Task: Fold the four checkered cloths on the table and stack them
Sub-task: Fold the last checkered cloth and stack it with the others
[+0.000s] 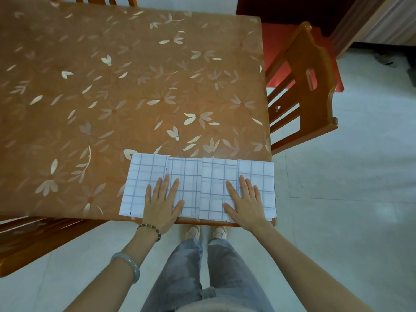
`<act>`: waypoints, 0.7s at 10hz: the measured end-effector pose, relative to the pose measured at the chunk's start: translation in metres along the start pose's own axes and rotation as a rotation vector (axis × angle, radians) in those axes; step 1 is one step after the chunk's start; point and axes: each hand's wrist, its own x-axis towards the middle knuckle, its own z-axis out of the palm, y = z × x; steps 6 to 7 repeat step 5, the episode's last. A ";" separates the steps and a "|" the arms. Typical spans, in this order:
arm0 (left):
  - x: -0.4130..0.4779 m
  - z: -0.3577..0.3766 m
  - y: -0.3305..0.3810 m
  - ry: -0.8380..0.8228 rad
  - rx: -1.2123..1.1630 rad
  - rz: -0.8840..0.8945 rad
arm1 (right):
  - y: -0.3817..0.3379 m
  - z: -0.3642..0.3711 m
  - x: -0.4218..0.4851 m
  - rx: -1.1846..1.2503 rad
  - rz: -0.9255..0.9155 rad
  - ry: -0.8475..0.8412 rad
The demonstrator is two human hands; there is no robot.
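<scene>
Several white cloths with thin blue checks lie side by side in a row at the table's near right corner, edges overlapping slightly. From the left they are the first cloth [139, 176], the second cloth [186, 174], the third cloth [213, 183] and the fourth cloth [261, 176]. My left hand [163, 202] rests flat, fingers spread, across the seam of the first and second cloths. My right hand [246, 202] lies flat over the seam of the third and fourth. Neither hand grips anything.
The table [112, 86] has a brown floral cover; its near edge runs just below the cloths, its right edge beside the fourth cloth. A wooden chair [306, 91] stands at the right side, another chair [38, 239] at the near left. Pale tiled floor lies beyond.
</scene>
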 end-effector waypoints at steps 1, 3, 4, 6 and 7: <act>0.000 0.006 0.002 -0.048 -0.031 -0.022 | -0.002 -0.001 0.001 -0.006 0.012 -0.026; 0.006 -0.010 0.009 -0.060 -0.060 -0.049 | -0.006 -0.023 0.003 0.016 0.026 -0.053; 0.017 -0.042 0.019 0.068 -0.174 -0.077 | -0.013 -0.051 0.010 0.054 0.033 -0.053; 0.044 -0.090 0.024 0.144 -0.281 -0.066 | -0.020 -0.099 0.018 0.152 0.047 -0.068; 0.044 -0.090 0.024 0.144 -0.281 -0.066 | -0.020 -0.099 0.018 0.152 0.047 -0.068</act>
